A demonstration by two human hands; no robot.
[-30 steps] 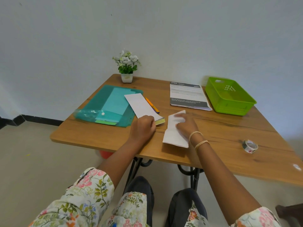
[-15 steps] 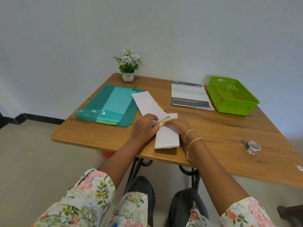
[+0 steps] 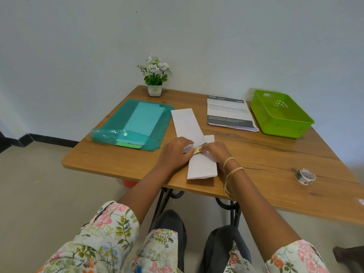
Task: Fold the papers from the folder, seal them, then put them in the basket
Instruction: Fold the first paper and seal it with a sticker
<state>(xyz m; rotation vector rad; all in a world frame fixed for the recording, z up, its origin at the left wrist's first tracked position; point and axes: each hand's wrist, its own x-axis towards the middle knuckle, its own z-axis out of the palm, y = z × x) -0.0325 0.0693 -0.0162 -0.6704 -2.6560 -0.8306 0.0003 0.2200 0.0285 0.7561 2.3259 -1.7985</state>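
Both hands are meeting over the folded paper (image 3: 202, 166) near the front edge of the table (image 3: 275, 154). Left hand (image 3: 174, 154) is curling its fingers and pinching the sheet's upper part by the small yellow sticker (image 3: 197, 150); right hand (image 3: 214, 152) is pinching that sticker w/ thumb and fingertip, pressing it toward the paper.

Step in hand, as I judge it: sealing the fold. To do it well, left hand should be keeping the flap flat and lined up w/ the edge below, while right is laying the sticker half on the flap, half on the body, then rubbing it down firm. If the flap is lifting, the seal is going on crooked.

Another folded strip (image 3: 187, 123) is lying just behind, beside the teal folder (image 3: 137, 119). A printed sheet (image 3: 228, 113) is waiting next to the green basket (image 3: 281, 117), far right corner. Tape roll (image 3: 305, 176) is sitting well apart, to the right.
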